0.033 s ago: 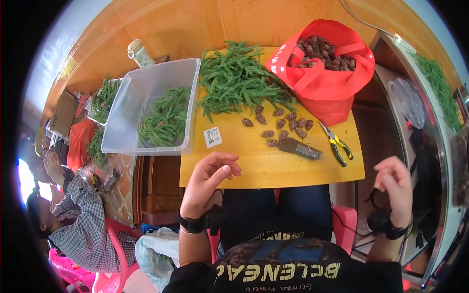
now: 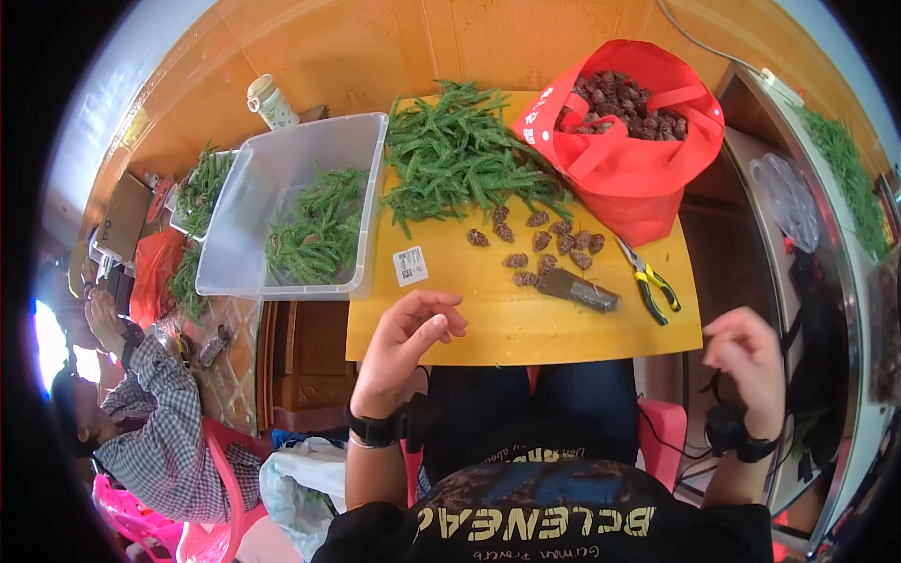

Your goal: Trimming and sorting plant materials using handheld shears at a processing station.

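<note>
My left hand (image 2: 410,336) hovers over the near left edge of the yellow tabletop (image 2: 441,319), fingers loosely curled, thumb apart, holding nothing. Off the right edge hangs my right hand (image 2: 749,357), also half-curled with nothing visible in it. Nearest to that hand are pliers (image 2: 652,286) with yellow and black handles, jaws pointing away from me. A dark, plastic-wrapped bundle (image 2: 579,290) lies beside several loose pine cones (image 2: 565,244). At the back is a pile of green artificial pine sprigs (image 2: 460,155). A white printed label (image 2: 410,266) rests left of the cones.
A red bag (image 2: 629,183) full of pine cones stands back right. To the left is a clear plastic bin (image 2: 235,267) with green sprigs inside. A bottle (image 2: 271,103) stands behind it. At far left another person in a checked sleeve (image 2: 174,385) sits at another table.
My right hand has shifted slightly left and down. The tabletop things keep their places, with only a slight shift of the whole view.
</note>
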{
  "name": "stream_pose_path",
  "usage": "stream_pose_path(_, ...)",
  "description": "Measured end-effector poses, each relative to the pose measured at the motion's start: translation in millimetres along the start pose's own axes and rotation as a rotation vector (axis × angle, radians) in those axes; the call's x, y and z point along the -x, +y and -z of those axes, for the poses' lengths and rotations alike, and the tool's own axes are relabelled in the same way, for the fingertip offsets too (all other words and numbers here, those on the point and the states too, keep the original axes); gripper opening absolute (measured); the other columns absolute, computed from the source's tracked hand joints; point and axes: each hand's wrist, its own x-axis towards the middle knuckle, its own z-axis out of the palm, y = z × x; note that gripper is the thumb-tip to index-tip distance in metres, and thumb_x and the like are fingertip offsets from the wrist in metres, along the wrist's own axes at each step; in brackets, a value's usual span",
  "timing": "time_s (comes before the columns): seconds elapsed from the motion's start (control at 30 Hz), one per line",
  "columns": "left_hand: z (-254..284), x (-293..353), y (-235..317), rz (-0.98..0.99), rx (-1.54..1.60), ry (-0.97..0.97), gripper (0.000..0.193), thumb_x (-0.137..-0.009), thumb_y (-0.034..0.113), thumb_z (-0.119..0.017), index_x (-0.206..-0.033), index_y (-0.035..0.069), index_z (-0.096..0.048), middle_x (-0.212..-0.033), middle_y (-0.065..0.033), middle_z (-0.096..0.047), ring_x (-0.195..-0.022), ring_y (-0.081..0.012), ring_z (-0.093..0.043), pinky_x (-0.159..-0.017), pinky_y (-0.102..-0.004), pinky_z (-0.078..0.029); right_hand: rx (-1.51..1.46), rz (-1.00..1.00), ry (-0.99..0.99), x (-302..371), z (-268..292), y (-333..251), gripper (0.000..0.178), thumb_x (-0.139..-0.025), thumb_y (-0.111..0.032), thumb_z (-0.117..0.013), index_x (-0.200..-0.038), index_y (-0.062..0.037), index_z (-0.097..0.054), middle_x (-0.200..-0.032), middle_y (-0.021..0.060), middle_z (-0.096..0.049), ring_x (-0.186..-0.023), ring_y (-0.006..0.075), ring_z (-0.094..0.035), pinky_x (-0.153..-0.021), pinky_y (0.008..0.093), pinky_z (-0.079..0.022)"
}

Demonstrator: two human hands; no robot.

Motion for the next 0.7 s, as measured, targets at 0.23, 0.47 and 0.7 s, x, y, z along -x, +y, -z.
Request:
stream_pose_path(0.23, -12, -38, -24, 0.136, 0.689, 0.275, 0.025, -0.094, 0.021, -0.049, -0.113, 0.005, -0.049, -0.086, -0.0018, -0.054, -0.075, -0.0110, -0.053, -0.068, -0.0217, -0.045, -0.050, 0.058, -0.491, -140, -87, 14, 0.020, -0.086, -0.007, -0.056, -0.106, -0.0023, -0.056, -0.081, -0.0012, -0.057, -0.069, 0.0049, -0.053, -0.058, 0.0188, -0.042)
stream_pose_path(0.47, -15, -46, -45, 0.228, 0.933, 0.328, 0.020, -0.093, 0.019, -0.050, -0.110, 0.007, -0.049, -0.084, 0.0004, -0.053, -0.072, -0.0098, -0.052, -0.064, -0.0209, -0.043, 0.636, 0.476, -0.455, -256, -148, 10, 0.034, -0.083, -0.026, -0.061, -0.102, 0.0020, -0.059, -0.127, 0.0179, -0.046, -0.096, 0.0276, -0.059, -0.078, 0.0326, -0.048)
stream_pose_path(0.7, -14, -61, -48, 0.247, 0.918, 0.324, 0.019, -0.093, 0.019, -0.049, -0.109, 0.008, -0.049, -0.084, 0.0005, -0.053, -0.073, -0.0097, -0.052, -0.064, -0.0213, -0.042, 0.470, 0.464, -0.475, -256, -148, 6, 0.032, -0.086, -0.018, -0.058, -0.102, 0.0094, -0.057, -0.110, 0.0154, -0.058, -0.091, 0.0219, -0.062, -0.081, 0.0289, -0.047)
